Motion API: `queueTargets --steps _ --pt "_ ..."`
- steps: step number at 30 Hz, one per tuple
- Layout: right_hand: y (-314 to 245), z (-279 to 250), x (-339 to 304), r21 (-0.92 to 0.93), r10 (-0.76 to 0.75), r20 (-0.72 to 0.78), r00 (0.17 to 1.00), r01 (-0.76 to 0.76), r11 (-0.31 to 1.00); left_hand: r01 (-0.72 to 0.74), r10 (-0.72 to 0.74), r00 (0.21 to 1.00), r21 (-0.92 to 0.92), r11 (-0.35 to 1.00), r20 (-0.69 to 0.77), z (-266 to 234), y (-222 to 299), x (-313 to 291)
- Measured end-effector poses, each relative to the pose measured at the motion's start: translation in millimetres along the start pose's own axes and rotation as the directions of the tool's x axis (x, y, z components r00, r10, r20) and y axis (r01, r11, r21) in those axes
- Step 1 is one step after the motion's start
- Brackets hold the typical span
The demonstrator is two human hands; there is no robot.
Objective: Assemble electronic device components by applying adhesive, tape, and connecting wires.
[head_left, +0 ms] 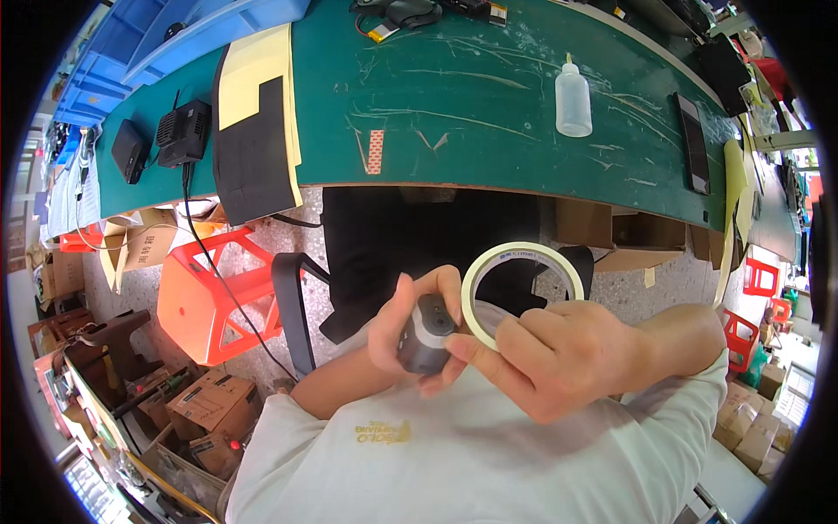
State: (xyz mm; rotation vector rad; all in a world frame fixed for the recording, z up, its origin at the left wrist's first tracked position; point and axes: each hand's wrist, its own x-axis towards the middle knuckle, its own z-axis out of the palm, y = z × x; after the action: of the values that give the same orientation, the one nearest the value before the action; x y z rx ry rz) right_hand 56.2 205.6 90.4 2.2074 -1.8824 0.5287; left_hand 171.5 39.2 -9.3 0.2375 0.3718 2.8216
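Note:
My left hand [393, 327] is wrapped round a small dark grey device [426, 339] with a rounded end, held upright in front of my chest. My right hand [563, 358] grips a roll of pale cream tape [470, 293] at its lower rim, the ring tilted up. The right thumb and index finger reach toward the device, with the thumb tip at its side. Whether a strip of tape runs between the roll and the device cannot be made out.
Ahead is a scratched green workbench [471, 131]. On it are a squeeze bottle [573, 100], a black phone-like slab [692, 144], yellow and black sheets [253, 144], and a black radio-like device [183, 133]. An orange stool [205, 301] and cardboard boxes [212, 402] stand at left.

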Motion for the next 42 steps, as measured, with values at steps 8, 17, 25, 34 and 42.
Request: queueTargets --steps 8,17,25,34,42 --pt "5 12 -10 -0.065 0.011 0.047 0.999 -0.008 0.998 -0.110 0.278 0.926 0.521 0.846 -0.256 -11 -13 13" --pt "0 9 -10 -0.011 0.049 0.036 0.998 -0.049 0.999 0.077 -0.045 0.976 0.144 0.987 -0.213 5 -4 5" --pt "0 5 -4 -0.049 -0.004 0.027 1.000 0.006 0.999 0.095 -0.095 0.990 -0.010 0.995 -0.102 10 1 -4" --pt "-10 16 -4 -0.080 0.031 0.066 0.997 -0.026 0.996 -0.067 0.087 0.987 0.144 0.987 -0.136 2 -4 3" --pt "-1 30 -13 -0.150 0.124 0.103 0.987 -0.108 0.983 0.050 0.126 0.969 0.665 0.745 -0.214 -13 2 -9"
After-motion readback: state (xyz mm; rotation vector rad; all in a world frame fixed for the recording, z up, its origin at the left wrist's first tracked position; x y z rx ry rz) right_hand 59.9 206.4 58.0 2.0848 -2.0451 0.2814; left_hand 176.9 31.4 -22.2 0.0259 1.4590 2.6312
